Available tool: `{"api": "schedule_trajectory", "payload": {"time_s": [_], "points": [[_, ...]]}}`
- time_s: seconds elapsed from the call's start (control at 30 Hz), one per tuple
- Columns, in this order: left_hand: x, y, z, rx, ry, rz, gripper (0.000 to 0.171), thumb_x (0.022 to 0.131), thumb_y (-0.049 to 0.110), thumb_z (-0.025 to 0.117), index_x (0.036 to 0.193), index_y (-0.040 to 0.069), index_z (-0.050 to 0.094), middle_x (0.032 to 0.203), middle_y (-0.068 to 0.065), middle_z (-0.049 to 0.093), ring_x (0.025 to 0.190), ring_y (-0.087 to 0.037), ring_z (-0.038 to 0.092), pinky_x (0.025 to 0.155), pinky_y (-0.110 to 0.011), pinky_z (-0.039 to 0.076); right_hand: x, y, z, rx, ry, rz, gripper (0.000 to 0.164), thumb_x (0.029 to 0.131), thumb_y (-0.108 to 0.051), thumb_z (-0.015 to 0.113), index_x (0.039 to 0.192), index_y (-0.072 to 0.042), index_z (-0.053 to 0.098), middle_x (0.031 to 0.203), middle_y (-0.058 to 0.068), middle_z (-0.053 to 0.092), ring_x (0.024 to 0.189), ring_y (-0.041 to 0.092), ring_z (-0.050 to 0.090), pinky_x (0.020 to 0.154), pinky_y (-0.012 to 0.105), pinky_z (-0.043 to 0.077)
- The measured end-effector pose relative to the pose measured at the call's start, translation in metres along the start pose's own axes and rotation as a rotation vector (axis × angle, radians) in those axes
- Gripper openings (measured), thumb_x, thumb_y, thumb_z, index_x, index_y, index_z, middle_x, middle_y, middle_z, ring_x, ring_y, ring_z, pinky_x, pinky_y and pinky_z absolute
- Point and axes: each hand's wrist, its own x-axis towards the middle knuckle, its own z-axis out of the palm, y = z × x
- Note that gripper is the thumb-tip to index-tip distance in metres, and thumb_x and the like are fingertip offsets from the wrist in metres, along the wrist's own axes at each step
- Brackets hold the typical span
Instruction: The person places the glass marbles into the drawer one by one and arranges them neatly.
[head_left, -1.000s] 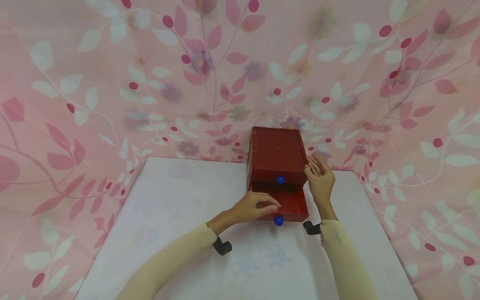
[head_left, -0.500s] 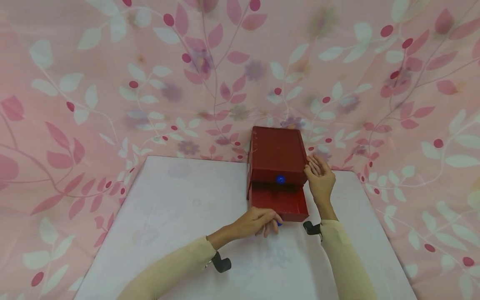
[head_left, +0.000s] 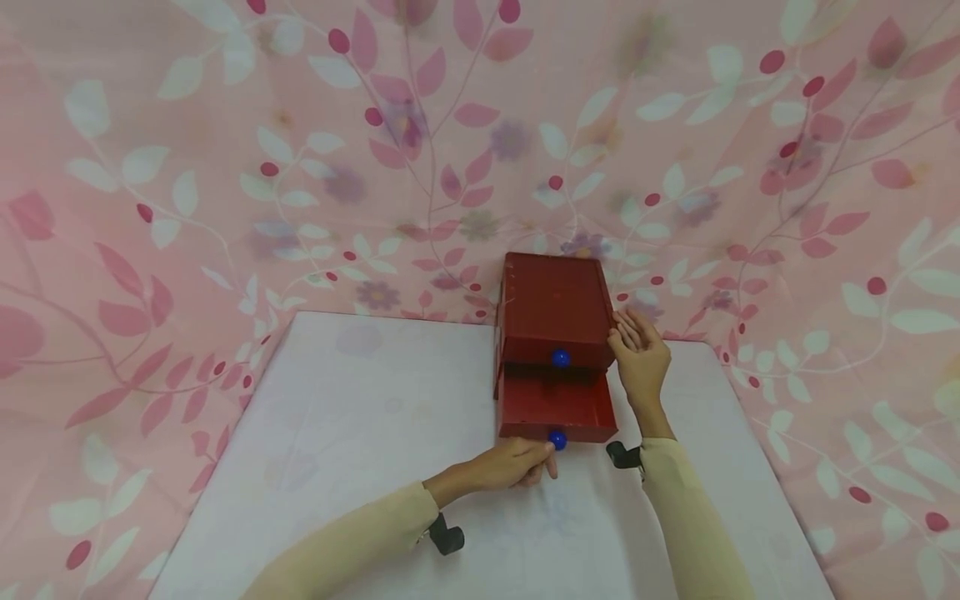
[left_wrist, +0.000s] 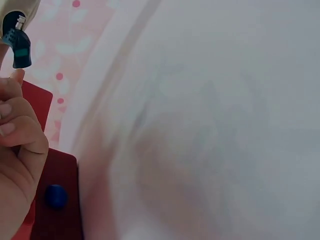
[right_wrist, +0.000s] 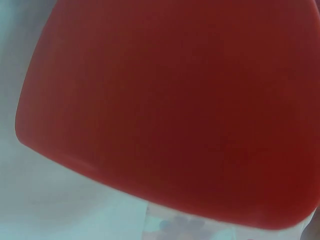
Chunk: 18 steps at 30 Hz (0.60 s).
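A small red two-drawer cabinet [head_left: 557,304] stands near the back of the table. Its lower drawer [head_left: 555,404] is pulled out, and the inside that shows is bare red. The left hand [head_left: 510,465] pinches the lower drawer's blue knob [head_left: 557,440] from below left, thumb and finger right at it. Curled fingers show in the left wrist view, with a blue knob [left_wrist: 56,196] visible beside the hand. The right hand [head_left: 641,354] rests its fingers on the cabinet's right side. That red side panel [right_wrist: 170,110] fills the right wrist view.
A second blue knob [head_left: 560,358] sits on the upper drawer, which is in. The cabinet stands on a pale cloth-covered table [head_left: 375,400]. Behind and around the table hangs pink floral cloth [head_left: 420,167]. Each wrist carries a black camera mount [head_left: 447,537].
The left hand has moved from over the open drawer, across its front, down to the lower knob. The right hand and the cabinet have stayed put.
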Motion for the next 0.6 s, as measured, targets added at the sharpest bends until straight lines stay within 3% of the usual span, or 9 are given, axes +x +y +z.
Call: {"api": "schedule_trajectory", "payload": {"time_s": [0.33, 0.6], "points": [[0.013, -0.011, 0.013, 0.013, 0.065, -0.151, 0.058, 0.107, 0.041, 0.03, 0.099, -0.001, 0.07, 0.058, 0.003, 0.056, 0.049, -0.006, 0.045, 0.045, -0.018, 0.036, -0.002, 0.0, 0.0, -0.046, 0.0, 0.023, 0.046, 0.082, 0.01, 0.068, 0.127, 0.007, 0.059, 0.122, 0.026, 0.062, 0.116, 0.041, 0.057, 0.095, 0.03, 0.048], [0.015, -0.019, 0.017, -0.096, 0.133, -0.15, 0.05, 0.107, 0.036, 0.032, 0.112, -0.004, 0.063, 0.06, 0.004, 0.054, 0.049, -0.006, 0.042, 0.04, -0.019, 0.03, 0.0, -0.001, 0.0, -0.006, 0.004, 0.016, 0.046, 0.081, 0.013, 0.066, 0.126, 0.009, 0.058, 0.121, 0.037, 0.057, 0.114, 0.043, 0.057, 0.094, 0.032, 0.049]]}}
